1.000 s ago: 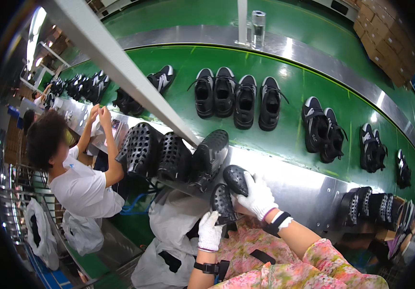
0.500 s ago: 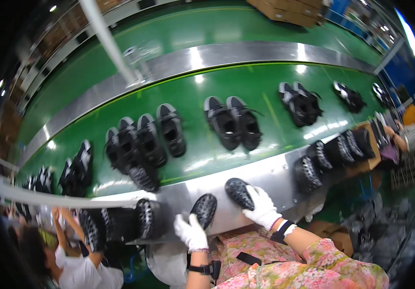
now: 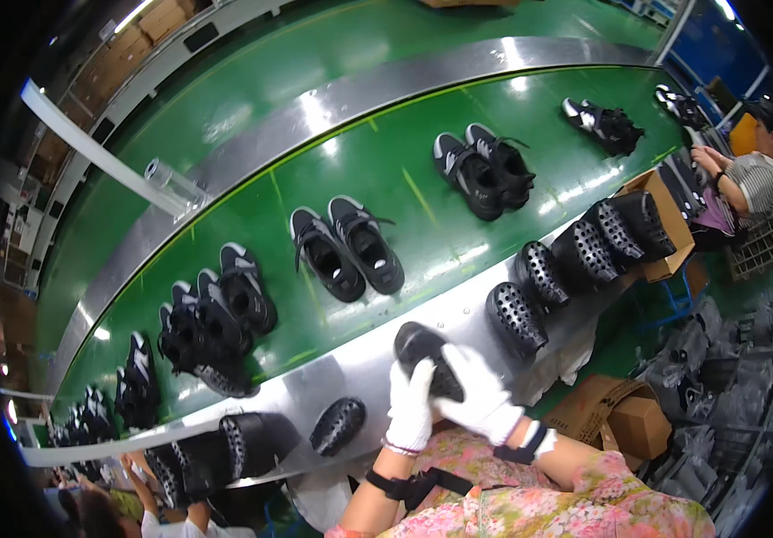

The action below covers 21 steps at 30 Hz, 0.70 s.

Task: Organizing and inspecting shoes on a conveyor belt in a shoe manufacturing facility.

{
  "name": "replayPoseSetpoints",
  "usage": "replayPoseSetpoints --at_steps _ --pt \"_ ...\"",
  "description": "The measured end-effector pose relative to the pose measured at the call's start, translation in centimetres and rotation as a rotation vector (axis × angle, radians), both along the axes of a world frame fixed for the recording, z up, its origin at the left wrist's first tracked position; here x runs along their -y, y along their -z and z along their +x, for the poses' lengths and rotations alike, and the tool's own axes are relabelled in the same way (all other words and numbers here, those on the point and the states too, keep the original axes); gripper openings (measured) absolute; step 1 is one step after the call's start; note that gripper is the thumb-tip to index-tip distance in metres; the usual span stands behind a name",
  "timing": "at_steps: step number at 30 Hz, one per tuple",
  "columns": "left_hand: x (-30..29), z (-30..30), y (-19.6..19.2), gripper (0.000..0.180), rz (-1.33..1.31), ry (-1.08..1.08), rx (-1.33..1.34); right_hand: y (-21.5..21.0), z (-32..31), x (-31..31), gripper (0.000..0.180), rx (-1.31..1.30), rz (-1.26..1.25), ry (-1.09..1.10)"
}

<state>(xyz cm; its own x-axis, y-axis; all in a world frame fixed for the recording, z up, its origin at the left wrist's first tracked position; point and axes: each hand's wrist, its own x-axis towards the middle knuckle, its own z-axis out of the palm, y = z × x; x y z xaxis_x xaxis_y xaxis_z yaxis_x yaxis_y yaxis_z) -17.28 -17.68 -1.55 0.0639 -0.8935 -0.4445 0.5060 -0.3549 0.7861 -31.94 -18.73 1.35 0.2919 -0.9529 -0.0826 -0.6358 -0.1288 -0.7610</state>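
Two hands in white gloves are gripping one dark shoe-shaped piece [image 3: 419, 341] in the head view, holding it in front of the person, at the near edge of a metal ledge [image 3: 350, 369]. The left hand [image 3: 410, 405] is grasping its near left side, with a digit lying up along it; the right hand [image 3: 480, 394], somewhat blurred, is closing around its right side.

Taking the dark shoe-shaped piece as the centre of the clock, a loose black piece with holes [image 3: 339, 427] is lying on the ledge at 8 o'clock, near the left hand. Farther along 8 o'clock, several black perforated pieces [image 3: 247, 446] are standing close together. At 2 o'clock, another row of perforated pieces [image 3: 588, 251] is lining the ledge, leading to a cardboard box [image 3: 673, 251].

Across the green table [image 3: 413, 238], one pair of dark shoes [image 3: 349, 249] is resting at 11 o'clock, a second pair [image 3: 483, 172] is sitting between 12 and 1, and a crowded group of shoes [image 3: 216, 314] is standing between 9 and 10. A clear cup [image 3: 173, 185] is leaning at 10 o'clock. Beyond the box, a person in a striped top [image 3: 758, 184] is working at 2 o'clock.
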Motion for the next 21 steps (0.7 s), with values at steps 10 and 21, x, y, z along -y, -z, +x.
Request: replayPoseSetpoints --at_steps 10,21 --pt "6.4 -9.9 -5.8 0.078 -0.036 0.344 0.6 -2.6 -12.6 2.8 0.079 -0.334 -0.139 0.282" --pt "1.8 23.2 -2.3 0.065 0.291 -0.759 1.333 -7.3 -3.9 8.0 0.052 -0.073 -0.371 -0.125"
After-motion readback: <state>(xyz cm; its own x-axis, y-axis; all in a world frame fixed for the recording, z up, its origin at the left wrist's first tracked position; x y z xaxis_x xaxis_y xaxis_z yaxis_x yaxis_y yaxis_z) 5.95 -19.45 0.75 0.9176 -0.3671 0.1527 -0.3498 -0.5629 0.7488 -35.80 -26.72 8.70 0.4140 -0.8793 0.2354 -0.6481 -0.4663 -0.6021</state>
